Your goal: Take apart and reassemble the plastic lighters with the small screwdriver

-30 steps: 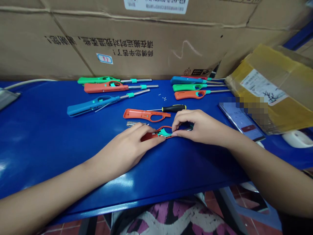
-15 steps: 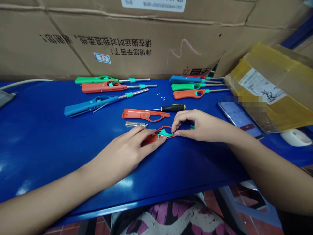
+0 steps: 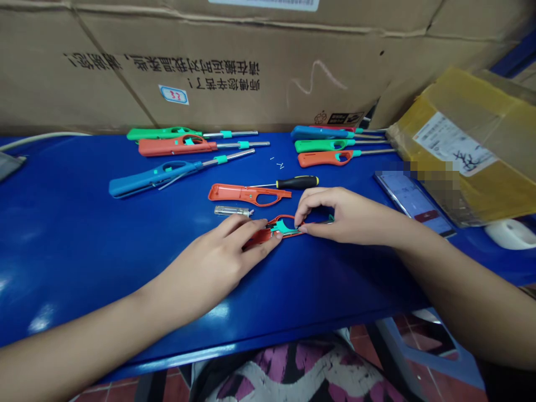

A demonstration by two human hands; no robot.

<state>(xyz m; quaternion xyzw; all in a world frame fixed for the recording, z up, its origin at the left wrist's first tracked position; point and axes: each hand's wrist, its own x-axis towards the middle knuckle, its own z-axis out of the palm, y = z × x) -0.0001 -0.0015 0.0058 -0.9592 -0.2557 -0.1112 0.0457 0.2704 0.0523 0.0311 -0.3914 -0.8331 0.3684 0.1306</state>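
Observation:
Low over the table, my left hand (image 3: 226,248) grips an opened orange lighter (image 3: 259,237) by its handle end. My right hand (image 3: 335,218) is closed in a pinch on the same lighter, at the barrel side of its teal trigger (image 3: 285,226). What lies right between those fingertips is hidden. Just behind the hands rests the loose orange shell half (image 3: 234,193), hollow side up. A clear fuel tank (image 3: 232,211) lies beside my left fingers. Behind the shell is a screwdriver (image 3: 297,182) with a black and yellow handle.
Several whole lighters lie at the back left, among them a blue lighter (image 3: 146,180), and more at the back right, such as an orange lighter (image 3: 320,159). Tiny screws (image 3: 280,165) lie between them. A phone (image 3: 412,201), yellow-taped box (image 3: 464,151) and tape roll (image 3: 508,234) occupy the right.
The view has shifted slightly. Both hands keep almost the same hold on the orange lighter, and nothing else has visibly moved.

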